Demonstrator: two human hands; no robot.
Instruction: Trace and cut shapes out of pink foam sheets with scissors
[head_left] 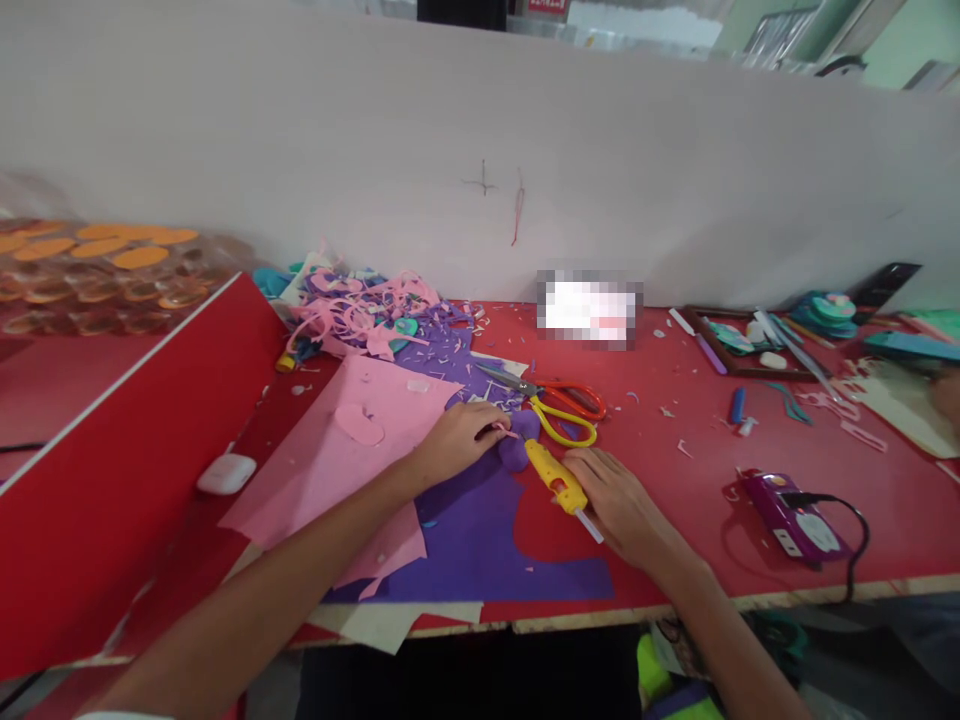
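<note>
My right hand [611, 495] grips a yellow hot glue gun [553, 472], a pale glue stick poking out of its rear. The nozzle points up and left at a small purple foam cutout [514, 455]. Over that cutout, my left hand [469, 435] pinches a thin pink foam strip [504, 430] between its fingertips. Just beyond both hands lie scissors [566, 410] with one red and one yellow handle. Beneath the hands is a purple foam sheet [480, 540], partly overlapped on the left by a pink foam sheet [390, 420].
Pink and purple foam scraps [367, 305] are heaped at the back left. A red panel [142, 470] stands on the left, near a white case [226, 473]. To the right are a purple power box [795, 520] with a black cable and a dark tray [750, 345] of tools.
</note>
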